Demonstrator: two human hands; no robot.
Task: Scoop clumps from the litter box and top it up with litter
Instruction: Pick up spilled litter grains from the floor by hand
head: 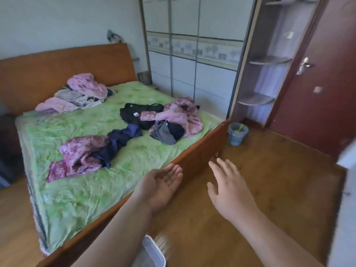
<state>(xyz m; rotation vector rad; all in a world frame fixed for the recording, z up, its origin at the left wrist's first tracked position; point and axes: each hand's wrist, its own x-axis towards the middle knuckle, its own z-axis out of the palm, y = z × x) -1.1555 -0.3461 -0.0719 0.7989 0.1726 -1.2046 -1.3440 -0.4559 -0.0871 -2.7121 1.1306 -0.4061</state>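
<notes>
Both my hands are stretched out in front of me and hold nothing. My left hand [163, 182] is palm up with relaxed fingers, over the foot corner of the bed. My right hand [229, 185] is spread flat, back up, above the wooden floor. A white plastic container [154, 251], only its corner visible, lies on the floor at the bottom edge between my forearms; I cannot tell whether it is the litter box. A small blue bucket [236, 133] with something yellow-green inside stands on the floor by the bed's far foot corner. No scoop shows.
A wooden bed [202, 151] with a green cover and piles of pink and dark clothes fills the left. A sliding-door wardrobe [192, 64] and corner shelves [269, 60] stand behind. A dark red door [327, 83] is at the right. Wooden floor [279, 180] lies between the bed and the door.
</notes>
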